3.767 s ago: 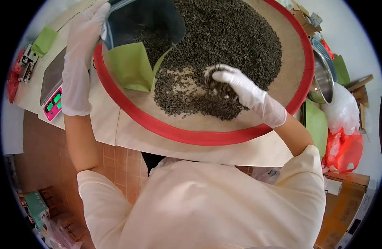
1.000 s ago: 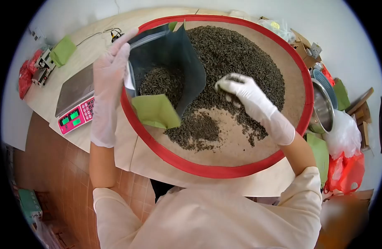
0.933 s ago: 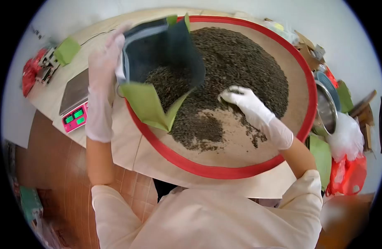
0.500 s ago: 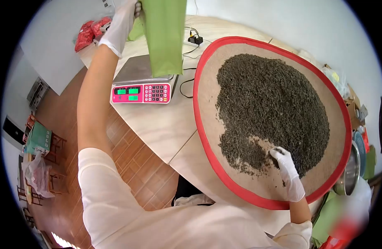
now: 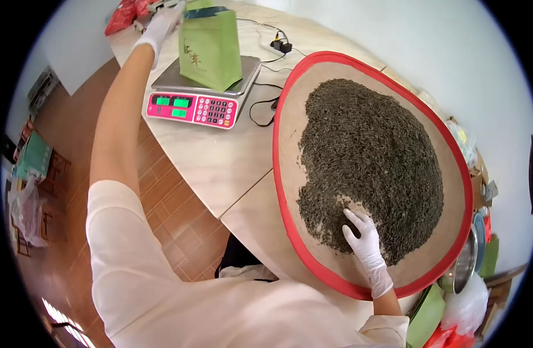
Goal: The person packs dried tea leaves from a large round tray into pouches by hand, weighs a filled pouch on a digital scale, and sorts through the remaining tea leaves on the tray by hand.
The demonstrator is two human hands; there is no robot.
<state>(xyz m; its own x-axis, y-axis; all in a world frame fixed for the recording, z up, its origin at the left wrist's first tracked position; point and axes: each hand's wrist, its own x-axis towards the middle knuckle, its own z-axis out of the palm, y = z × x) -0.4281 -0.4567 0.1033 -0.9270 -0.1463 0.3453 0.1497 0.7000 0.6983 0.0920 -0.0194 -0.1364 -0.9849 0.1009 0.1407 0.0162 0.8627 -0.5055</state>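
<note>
A green bag (image 5: 211, 52) stands upright on the metal plate of a pink scale (image 5: 194, 110), its display lit green. My gloved left hand (image 5: 162, 26) is beside the bag's upper left edge, near the top of the view; its fingers are too unclear to show whether they grip the bag. Dark dried leaves (image 5: 370, 156) lie heaped on a round tray with a red rim (image 5: 289, 226). At the near edge of the heap, my gloved right hand (image 5: 364, 235) rests with fingers apart, holding nothing visible.
Behind the scale are a black plug and cables (image 5: 281, 45). Red bags (image 5: 122, 16) lie at the far left. A metal bowl (image 5: 464, 264), green bags (image 5: 427, 313) and a clear plastic bag (image 5: 466, 304) are right of the tray.
The view has swung left. The green bag has gone from over the tray to the scale with my left hand. My right hand has opened at the heap's near edge.
</note>
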